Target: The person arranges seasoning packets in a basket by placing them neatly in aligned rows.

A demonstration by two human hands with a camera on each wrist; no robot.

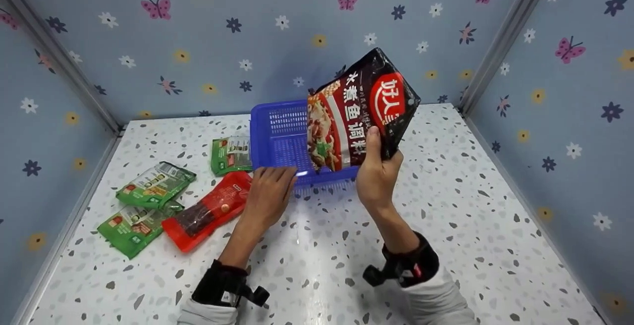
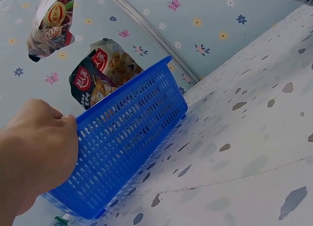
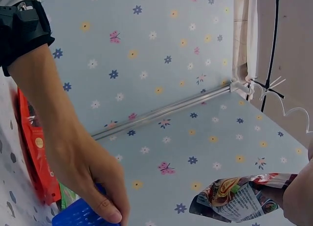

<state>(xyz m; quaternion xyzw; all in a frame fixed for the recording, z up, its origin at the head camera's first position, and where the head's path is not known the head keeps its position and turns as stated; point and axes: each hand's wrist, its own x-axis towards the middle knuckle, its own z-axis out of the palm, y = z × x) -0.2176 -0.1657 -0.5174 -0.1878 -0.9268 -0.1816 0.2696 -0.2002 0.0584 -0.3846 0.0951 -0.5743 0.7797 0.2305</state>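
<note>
My right hand [image 1: 379,181] grips a black and red seasoning packet [image 1: 354,114] by its edge, thumb across the front, and holds it tilted over a blue plastic basket [image 1: 262,141]. The left hand [image 1: 270,191] holds the basket's near rim; in the left wrist view its fingers are curled over the edge. Two packets, a dark one [image 2: 85,84] and a pale one [image 2: 117,59], stick up above the basket rim in that view. The held packet hides the basket's right part in the head view. Its printed back [image 3: 239,201] shows in the right wrist view.
Left of the basket lie a red packet [image 1: 208,211] and several green packets, one upper [image 1: 156,184], one lower [image 1: 131,228] and one against the basket [image 1: 230,154]. Flower-patterned walls [image 1: 297,27] enclose the speckled white tabletop [image 1: 322,265] at the back and sides.
</note>
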